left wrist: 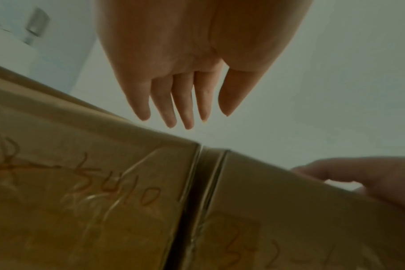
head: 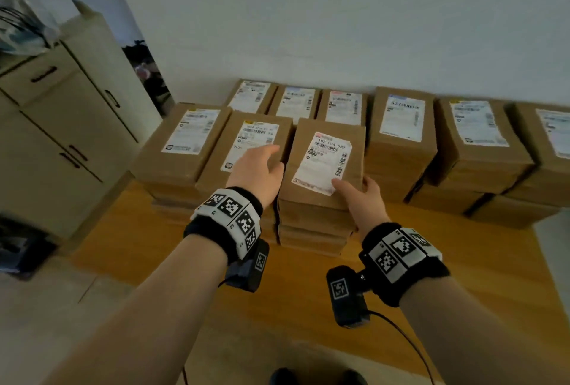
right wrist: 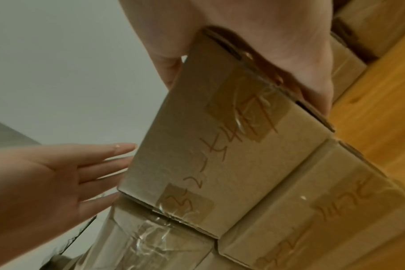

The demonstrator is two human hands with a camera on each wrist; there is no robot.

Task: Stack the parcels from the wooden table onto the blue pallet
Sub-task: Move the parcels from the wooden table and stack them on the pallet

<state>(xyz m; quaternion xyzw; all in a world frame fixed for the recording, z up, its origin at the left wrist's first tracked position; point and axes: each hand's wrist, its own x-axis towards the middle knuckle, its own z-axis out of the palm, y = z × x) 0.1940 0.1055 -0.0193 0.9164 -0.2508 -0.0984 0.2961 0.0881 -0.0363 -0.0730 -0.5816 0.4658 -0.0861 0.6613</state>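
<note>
Several stacks of brown cardboard parcels with white labels stand on the wooden table [head: 293, 301]. The top parcel [head: 324, 165] [right wrist: 220, 138] of the middle front stack sits slightly skewed. My right hand [head: 354, 191] [right wrist: 254, 60] grips its near right corner, thumb on the label side and fingers down the side face. My left hand [head: 262, 162] [left wrist: 173, 102] [right wrist: 58, 173] has straight fingers and holds nothing. It hovers over the neighbouring parcel [head: 246, 144] [left wrist: 81, 182], close to the gripped parcel's left edge. The blue pallet is not in view.
More parcel stacks [head: 401, 144] fill the back and right of the table against a white wall. A beige cabinet [head: 61, 125] stands to the left, with pale floor beside it. The near part of the table top is bare wood.
</note>
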